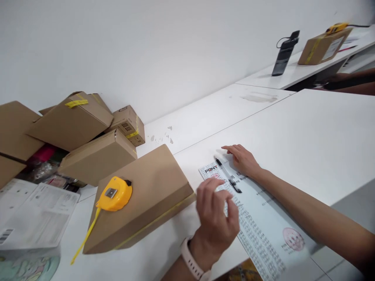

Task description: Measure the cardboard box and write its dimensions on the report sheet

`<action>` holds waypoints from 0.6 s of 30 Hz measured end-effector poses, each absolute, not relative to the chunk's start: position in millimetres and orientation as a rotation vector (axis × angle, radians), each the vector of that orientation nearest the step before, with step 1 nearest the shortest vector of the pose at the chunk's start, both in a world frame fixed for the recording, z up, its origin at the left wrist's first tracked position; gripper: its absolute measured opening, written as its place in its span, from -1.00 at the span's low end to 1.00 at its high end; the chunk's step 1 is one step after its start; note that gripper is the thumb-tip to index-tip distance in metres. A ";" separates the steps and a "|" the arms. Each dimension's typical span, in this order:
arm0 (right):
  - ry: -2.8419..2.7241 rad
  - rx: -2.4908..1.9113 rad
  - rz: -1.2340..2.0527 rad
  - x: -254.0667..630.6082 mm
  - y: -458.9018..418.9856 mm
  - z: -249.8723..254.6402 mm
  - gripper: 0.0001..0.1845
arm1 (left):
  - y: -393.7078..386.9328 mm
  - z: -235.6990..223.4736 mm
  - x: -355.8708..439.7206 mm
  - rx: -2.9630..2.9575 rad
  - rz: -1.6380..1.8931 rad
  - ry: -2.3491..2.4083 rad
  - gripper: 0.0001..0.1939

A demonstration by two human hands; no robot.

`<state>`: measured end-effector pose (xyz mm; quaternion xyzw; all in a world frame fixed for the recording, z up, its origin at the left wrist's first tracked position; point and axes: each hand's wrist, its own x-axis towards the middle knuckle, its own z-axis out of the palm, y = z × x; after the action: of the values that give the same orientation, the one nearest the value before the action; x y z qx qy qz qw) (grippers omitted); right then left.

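A printed report sheet [258,218] with a PONY heading and a round red stamp lies slantwise on the white table. On its upper part rests a clear pen with black ends [226,173]. My right hand [242,159] is over the sheet's top edge, index finger stretched out, holding nothing. My left hand [216,208], with a pale wristband, hovers by the sheet's left edge. Its fingers are loosely bent, apart from the thumb, with nothing visible in them. Left of it sits a closed cardboard box [146,183], a yellow tape measure [115,194] on top with its tape partly out.
Several cardboard boxes [73,121] are piled at the left by the wall. Printed papers [43,214] lie below them. At the far right stand a dark bottle [284,56] and a box [319,48] bearing another tape measure [336,28]. Another person's arm [351,82] shows there.
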<state>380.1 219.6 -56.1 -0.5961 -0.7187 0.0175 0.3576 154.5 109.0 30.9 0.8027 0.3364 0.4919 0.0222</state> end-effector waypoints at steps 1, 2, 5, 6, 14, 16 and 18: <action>-1.814 -1.558 0.052 380.1 219.3 -54.9 -0.40 | 103.1 45.5 139.3 2.465 1.648 1.075 -0.77; -1.769 -1.581 0.060 380.1 219.1 -53.9 -0.42 | 98.8 59.5 121.0 2.457 1.725 1.171 -0.78; -1.653 -1.646 0.081 380.1 218.7 -51.1 -0.50 | 98.5 93.2 55.1 2.501 2.047 1.514 -0.79; -1.625 -1.661 0.083 379.9 218.6 -50.2 -0.52 | 102.2 100.9 32.9 2.515 2.059 1.623 -0.80; -1.552 -1.683 0.125 377.9 216.9 -45.0 -0.60 | 133.4 111.9 -44.2 1.954 1.061 2.110 -0.33; -1.540 -1.675 0.138 377.8 214.6 -44.6 -0.62 | 135.4 110.9 -39.7 1.941 1.097 2.088 -0.36; -1.516 -1.663 0.146 376.5 210.8 -41.7 -0.64 | 136.7 111.7 -36.1 1.903 1.149 2.036 -0.41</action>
<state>376.5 210.8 -41.7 -0.6661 -0.6074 0.0583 0.4290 -36.1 136.7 111.7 0.6299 0.6742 0.3805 0.0634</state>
